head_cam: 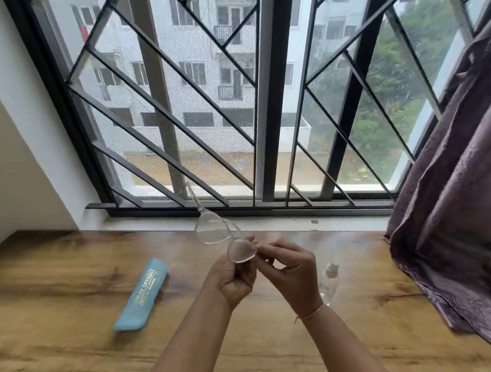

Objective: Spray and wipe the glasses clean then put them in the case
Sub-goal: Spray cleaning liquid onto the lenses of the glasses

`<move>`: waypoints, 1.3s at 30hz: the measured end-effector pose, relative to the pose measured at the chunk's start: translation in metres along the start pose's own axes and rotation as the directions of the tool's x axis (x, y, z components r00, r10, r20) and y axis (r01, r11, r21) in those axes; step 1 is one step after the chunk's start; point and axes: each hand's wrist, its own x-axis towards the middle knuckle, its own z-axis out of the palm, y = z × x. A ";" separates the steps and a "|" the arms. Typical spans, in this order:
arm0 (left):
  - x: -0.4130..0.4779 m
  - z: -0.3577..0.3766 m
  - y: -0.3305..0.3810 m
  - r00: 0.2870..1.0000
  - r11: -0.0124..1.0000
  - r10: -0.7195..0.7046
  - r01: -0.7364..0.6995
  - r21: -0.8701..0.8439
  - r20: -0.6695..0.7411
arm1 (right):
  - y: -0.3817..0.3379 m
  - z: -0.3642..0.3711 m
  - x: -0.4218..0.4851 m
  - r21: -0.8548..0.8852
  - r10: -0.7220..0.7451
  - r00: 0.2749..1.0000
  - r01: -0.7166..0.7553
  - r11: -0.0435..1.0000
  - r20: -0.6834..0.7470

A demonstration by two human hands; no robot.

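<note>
glasses (212,230) between both hands (236,279) (293,270)

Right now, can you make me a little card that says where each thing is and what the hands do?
glasses: clear, held up above the table
left hand: grips the glasses by a lens rim
right hand: pinches the glasses' end
case: blue, lying on the table, left of the hands
bottle: clear, blurry, on the table by the right hand
curtain: purple, at the right
glasses in case: no
</note>
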 end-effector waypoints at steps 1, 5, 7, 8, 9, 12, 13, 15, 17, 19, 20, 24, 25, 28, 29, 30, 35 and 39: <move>0.001 0.000 0.000 1.000 1.000 -0.003 0.003 0.011 0.000 | 0.001 0.000 0.000 -0.023 -0.011 1.000 0.011 1.000 -0.007; 0.005 -0.003 -0.005 1.000 0.995 0.009 -0.010 0.099 0.017 | 0.009 -0.001 -0.004 -0.105 -0.025 0.999 0.022 0.994 -0.028; 0.009 -0.010 -0.007 0.999 0.992 0.008 -0.012 0.128 0.031 | 0.014 -0.001 -0.007 -0.126 -0.005 0.999 0.001 0.992 -0.032; 0.011 -0.016 -0.009 1.000 0.991 0.004 -0.007 0.131 0.023 | 0.017 -0.001 -0.008 -0.136 0.007 0.999 -0.012 0.991 -0.032; 0.014 -0.024 -0.010 1.000 0.993 0.003 -0.003 0.121 -0.002 | 0.021 -0.001 -0.010 -0.148 0.017 0.999 -0.021 0.989 -0.027; 0.021 -0.054 -0.003 0.983 0.995 0.103 -0.104 0.007 -0.154 | 0.034 -0.004 -0.016 -0.199 0.034 0.999 -0.033 0.979 0.002; 0.023 -0.063 0.003 0.965 0.984 0.164 -0.176 -0.041 -0.202 | 0.039 -0.006 -0.017 -0.220 0.035 0.999 -0.031 0.975 0.015; 0.025 -0.079 0.017 0.922 0.948 0.280 -0.310 -0.078 -0.266 | 0.049 -0.009 -0.022 -0.271 0.016 0.998 -0.001 0.963 0.053; 0.023 -0.089 0.031 0.907 0.929 0.345 -0.367 -0.051 -0.243 | 0.059 -0.010 -0.027 -0.324 -0.017 0.994 0.053 0.944 0.112; 0.021 -0.092 0.042 0.921 0.937 0.349 -0.349 0.032 -0.173 | 0.069 -0.011 -0.031 -0.369 -0.047 0.983 0.110 0.923 0.177; 0.021 -0.092 0.044 0.929 0.939 0.340 -0.329 0.097 -0.145 | 0.073 -0.011 -0.034 -0.384 -0.054 0.977 0.131 0.914 0.206; 0.028 -0.093 0.043 0.923 0.889 0.367 -0.312 0.334 -0.117 | 0.086 -0.010 -0.041 -0.397 -0.051 0.962 0.158 0.904 0.267; 0.029 -0.094 0.041 0.918 0.874 0.380 -0.315 0.371 -0.117 | 0.088 -0.010 -0.043 -0.397 -0.045 0.960 0.156 0.905 0.275; 0.031 -0.097 0.031 0.913 0.826 0.393 -0.301 0.477 -0.104 | 0.093 -0.010 -0.048 -0.411 -0.035 0.953 0.162 0.897 0.301; 0.032 -0.098 0.028 0.916 0.809 0.390 -0.292 0.510 -0.094 | 0.095 -0.010 -0.049 -0.417 -0.031 0.952 0.163 0.894 0.306; 0.032 -0.098 0.024 0.918 0.795 0.389 -0.288 0.534 -0.083 | 0.096 -0.010 -0.050 -0.422 -0.022 0.952 0.156 0.893 0.305; 0.037 -0.103 0.013 0.912 0.780 0.402 -0.292 0.553 -0.085 | 0.104 -0.008 -0.057 -0.439 0.034 0.951 0.110 0.892 0.307; 0.040 -0.104 0.008 0.899 0.767 0.432 -0.320 0.557 -0.077 | 0.107 -0.007 -0.065 -0.470 0.066 0.950 0.090 0.878 0.305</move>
